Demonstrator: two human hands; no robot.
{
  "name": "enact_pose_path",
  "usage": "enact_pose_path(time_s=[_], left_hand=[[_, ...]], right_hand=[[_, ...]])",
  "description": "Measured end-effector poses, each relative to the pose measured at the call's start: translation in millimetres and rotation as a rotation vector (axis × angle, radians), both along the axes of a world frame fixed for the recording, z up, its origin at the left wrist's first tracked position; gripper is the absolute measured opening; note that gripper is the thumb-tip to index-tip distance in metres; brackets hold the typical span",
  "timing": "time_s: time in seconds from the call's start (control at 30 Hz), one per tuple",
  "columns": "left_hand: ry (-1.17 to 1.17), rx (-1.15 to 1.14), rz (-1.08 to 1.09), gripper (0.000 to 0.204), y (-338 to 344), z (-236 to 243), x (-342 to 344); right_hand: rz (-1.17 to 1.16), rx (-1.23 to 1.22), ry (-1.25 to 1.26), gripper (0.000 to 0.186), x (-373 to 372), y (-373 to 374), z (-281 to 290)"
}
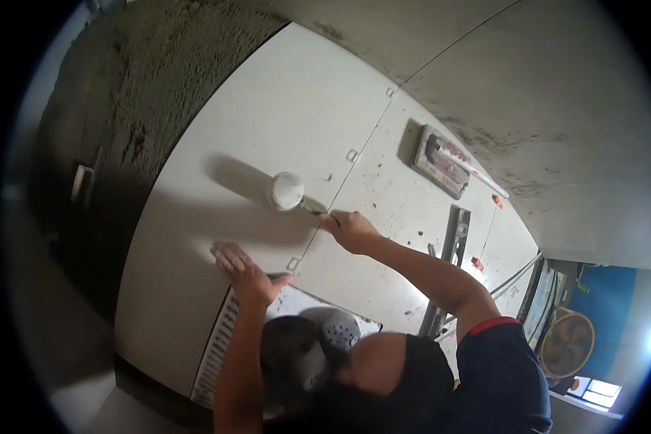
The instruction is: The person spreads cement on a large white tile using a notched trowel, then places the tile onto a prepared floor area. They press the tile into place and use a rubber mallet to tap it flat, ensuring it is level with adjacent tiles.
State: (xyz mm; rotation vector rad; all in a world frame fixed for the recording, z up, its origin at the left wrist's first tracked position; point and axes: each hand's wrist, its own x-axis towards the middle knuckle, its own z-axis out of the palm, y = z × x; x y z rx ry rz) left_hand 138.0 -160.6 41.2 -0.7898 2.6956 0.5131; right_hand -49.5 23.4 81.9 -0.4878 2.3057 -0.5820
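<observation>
My right hand is wrapped round the handle of a mallet with a round, pale head. The mallet head is over a large off-white tile and casts a long shadow on it. My left hand lies on the same tile, palm down with fingers stretched and thumb apart, close to the joint. Along the joint between this tile and a neighbouring tile stand small clear levelling clips. Whether the mallet head touches the tile, I cannot tell.
Rough grey mortar borders the tiles at the left. To the right lie a dirty rectangular block with a pale-handled tool, a spirit level and red wedges. A white panel is beneath me; a round fan stands far right.
</observation>
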Motion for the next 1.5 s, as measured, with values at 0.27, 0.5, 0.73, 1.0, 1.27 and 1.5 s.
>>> enact_pose_path(time_s=[0.27, 0.5, 0.73, 1.0, 1.27, 1.5], left_hand=[[0.130, -0.006, -0.014, 0.140, 1, 3, 4], [0.154, -0.082, -0.085, 0.146, -5, -27, 12], [0.118, -0.040, -0.010, 0.143, -2, -20, 11], [0.131, 0.030, 0.015, 0.147, 0, -20, 12], [0.280, 0.178, 0.101, 0.110, -31, -14, 50], [0.053, -0.248, 0.582, 0.090, -71, -45, 183]], right_hand=[[-0.123, -0.090, 0.162, 0.070, -50, -1, 1], [-0.159, -0.081, 0.300, 0.072, -84, -3, -9], [-0.156, -0.095, 0.263, 0.073, -70, 0, -16], [-0.070, 0.031, 0.169, 0.066, -50, 7, -23], [-0.136, 0.027, -0.073, 0.067, -44, 4, -29], [-0.079, 0.012, 0.194, 0.061, -40, -25, -13]])
